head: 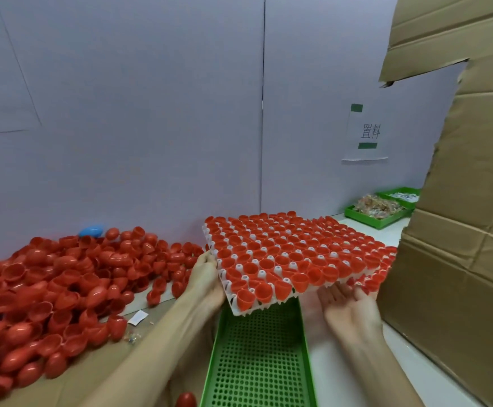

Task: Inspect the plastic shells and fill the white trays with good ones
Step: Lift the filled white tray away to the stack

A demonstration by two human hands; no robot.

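While the left hand grips and the right hand flatly supports a seemingly full tray mid-frame, a shell pile at left remains unsorted.

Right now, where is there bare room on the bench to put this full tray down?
Bare white bench lies between the lifted tray, the far green tray and the cardboard. The perforated green tray below is empty. Left is crowded with loose red shells.
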